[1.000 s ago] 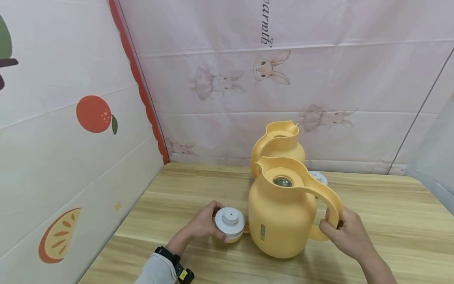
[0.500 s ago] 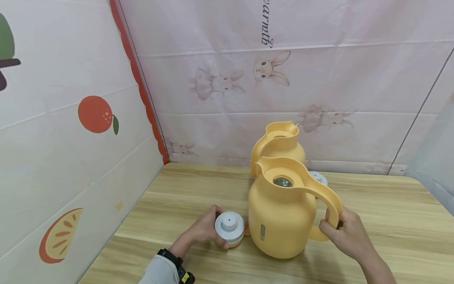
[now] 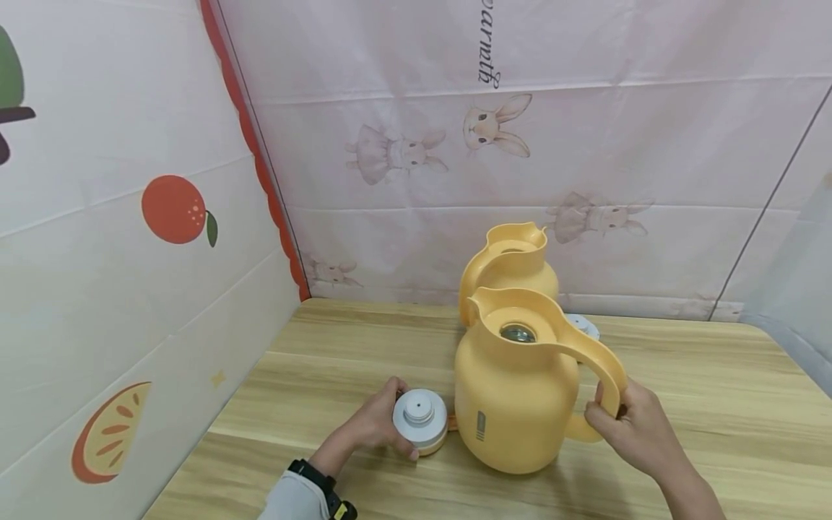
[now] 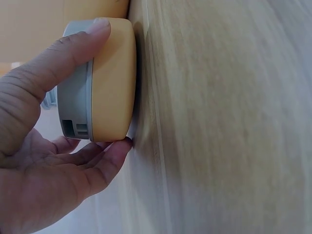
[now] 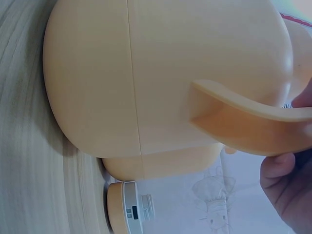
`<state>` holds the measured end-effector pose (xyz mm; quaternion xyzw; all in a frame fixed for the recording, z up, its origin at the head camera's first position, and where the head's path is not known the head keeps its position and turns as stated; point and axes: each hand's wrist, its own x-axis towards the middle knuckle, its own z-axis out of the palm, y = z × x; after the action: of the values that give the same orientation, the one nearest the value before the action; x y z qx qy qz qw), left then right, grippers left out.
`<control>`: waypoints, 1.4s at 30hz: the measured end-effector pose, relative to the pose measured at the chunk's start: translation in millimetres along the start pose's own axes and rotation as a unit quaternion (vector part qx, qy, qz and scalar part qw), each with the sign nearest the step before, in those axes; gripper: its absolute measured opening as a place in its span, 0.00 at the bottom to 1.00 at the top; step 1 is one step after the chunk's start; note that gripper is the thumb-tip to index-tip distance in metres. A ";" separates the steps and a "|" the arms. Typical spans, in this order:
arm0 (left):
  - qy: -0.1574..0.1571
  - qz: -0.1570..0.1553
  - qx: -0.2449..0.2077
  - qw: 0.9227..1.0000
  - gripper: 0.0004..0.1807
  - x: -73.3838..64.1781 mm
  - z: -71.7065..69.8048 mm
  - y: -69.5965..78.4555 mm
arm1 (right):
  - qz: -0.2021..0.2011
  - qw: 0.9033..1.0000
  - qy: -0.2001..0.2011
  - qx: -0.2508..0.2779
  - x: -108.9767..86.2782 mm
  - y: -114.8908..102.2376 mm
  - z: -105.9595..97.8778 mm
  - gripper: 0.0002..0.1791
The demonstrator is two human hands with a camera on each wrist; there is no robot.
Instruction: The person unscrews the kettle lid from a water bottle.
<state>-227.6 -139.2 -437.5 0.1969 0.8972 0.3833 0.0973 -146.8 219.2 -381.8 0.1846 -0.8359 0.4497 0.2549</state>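
Note:
A round pot lid (image 3: 419, 419) lies upside down on the table, its grey plug side up and its yellow top against the wood. My left hand (image 3: 372, 422) holds it by the edge, thumb on the near side and fingertips on the far side, as the left wrist view shows. Just right of it stands a yellow vacuum jug (image 3: 516, 404) without its lid, upright, its dark glass mouth showing. My right hand (image 3: 640, 426) grips the jug's handle (image 5: 253, 126). Part of that hand lies outside the right wrist view.
Behind the front jug stands a second yellow jug (image 3: 513, 271), also lidless and partly hidden. A second lid (image 5: 126, 207) lies upside down at its right. The wooden table (image 3: 351, 328) meets a printed backdrop behind and a white wall sheet at left.
The lid in my left hand has come down a little and now sits flat on the table. My right hand and the front jug stay where they were.

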 end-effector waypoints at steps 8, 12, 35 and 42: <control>-0.007 -0.001 0.002 1.000 0.47 -2.2 -1.6 0.0 | -0.008 1.000 -0.016 0.006 -0.1 1.2 -0.1 0.16; -0.009 -0.002 0.003 1.000 0.46 -4.4 -4.9 -2.2 | -0.016 0.999 -0.031 0.018 1.9 0.0 3.2 0.16; 0.029 -0.048 0.033 0.998 0.48 -30.7 -38.7 -23.6 | -0.092 0.993 -0.046 0.058 24.8 -9.7 54.7 0.18; 0.066 -0.089 0.036 0.993 0.48 -36.0 -45.5 -32.0 | -0.118 0.992 -0.024 0.046 30.6 -19.2 79.1 0.18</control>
<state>-218.8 -204.3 -428.6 0.0937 0.9287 0.3530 0.0647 -181.7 139.7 -387.9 0.3039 -0.7924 0.4503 0.2774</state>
